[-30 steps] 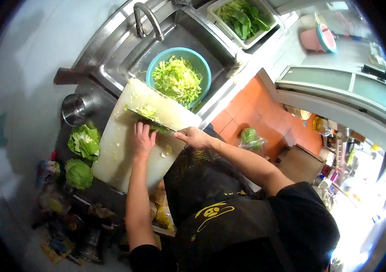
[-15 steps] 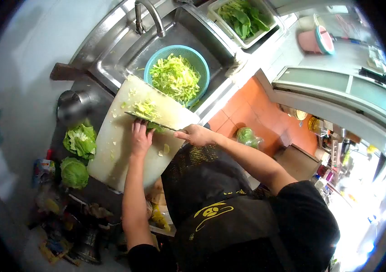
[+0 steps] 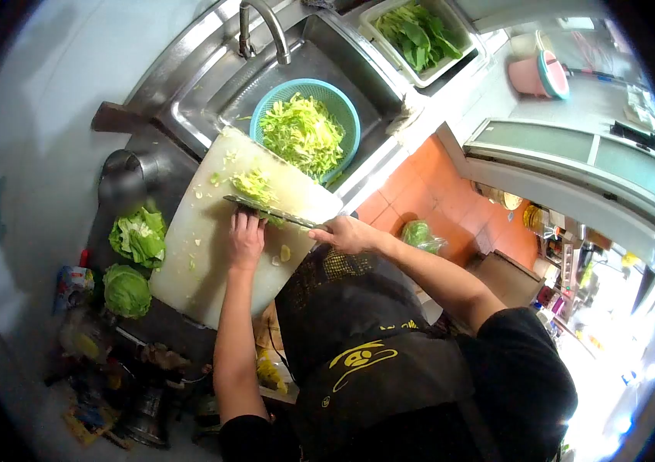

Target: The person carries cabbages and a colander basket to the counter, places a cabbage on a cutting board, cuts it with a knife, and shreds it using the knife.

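Note:
My right hand is closed round the handle of a kitchen knife, whose dark blade points left across the white cutting board. Bent fingers of my left hand press on green leaves beside the blade, which partly hides them. Beyond the knife lies a small heap of shredded greens, and scraps dot the board. In the sink, a blue colander holds many more shreds. Left of the board are a round green leafy head and a looser, cut one.
The board overlaps the edge of the steel sink, under a faucet. A white tub of green leaves stands beyond it. A metal pot or bowl sits left. A bagged green head is on the tiled floor.
The knife and both hands appear slightly farther right and lower, and the knife's angle has shifted a little. The whole view has also shifted slightly.

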`<state>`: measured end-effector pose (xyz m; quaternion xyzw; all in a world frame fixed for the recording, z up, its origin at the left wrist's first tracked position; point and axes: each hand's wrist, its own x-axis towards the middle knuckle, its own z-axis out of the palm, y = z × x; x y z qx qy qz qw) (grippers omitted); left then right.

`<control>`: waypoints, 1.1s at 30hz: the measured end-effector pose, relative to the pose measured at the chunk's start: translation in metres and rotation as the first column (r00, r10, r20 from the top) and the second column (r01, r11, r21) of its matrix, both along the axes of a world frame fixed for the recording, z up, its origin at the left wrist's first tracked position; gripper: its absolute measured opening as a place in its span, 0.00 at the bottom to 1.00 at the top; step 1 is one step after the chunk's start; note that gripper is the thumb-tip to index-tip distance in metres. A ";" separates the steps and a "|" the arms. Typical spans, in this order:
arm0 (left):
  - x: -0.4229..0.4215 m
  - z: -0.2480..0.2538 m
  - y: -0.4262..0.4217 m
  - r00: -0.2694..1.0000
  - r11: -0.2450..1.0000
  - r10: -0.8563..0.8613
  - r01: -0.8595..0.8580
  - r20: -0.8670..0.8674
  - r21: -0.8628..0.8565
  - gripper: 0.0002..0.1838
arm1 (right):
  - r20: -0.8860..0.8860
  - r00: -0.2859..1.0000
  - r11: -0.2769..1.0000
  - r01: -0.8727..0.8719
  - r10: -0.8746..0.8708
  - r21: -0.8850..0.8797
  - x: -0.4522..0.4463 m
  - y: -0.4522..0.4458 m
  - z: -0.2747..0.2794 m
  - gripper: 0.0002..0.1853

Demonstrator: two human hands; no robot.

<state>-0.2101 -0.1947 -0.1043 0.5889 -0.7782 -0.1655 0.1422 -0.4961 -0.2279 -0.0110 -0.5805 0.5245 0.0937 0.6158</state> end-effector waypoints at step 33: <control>-0.014 0.002 0.014 0.991 0.986 0.129 -0.132 0.035 0.102 0.14 | 0.123 0.982 0.986 0.151 -0.142 -0.064 0.025 0.021 -0.028 0.31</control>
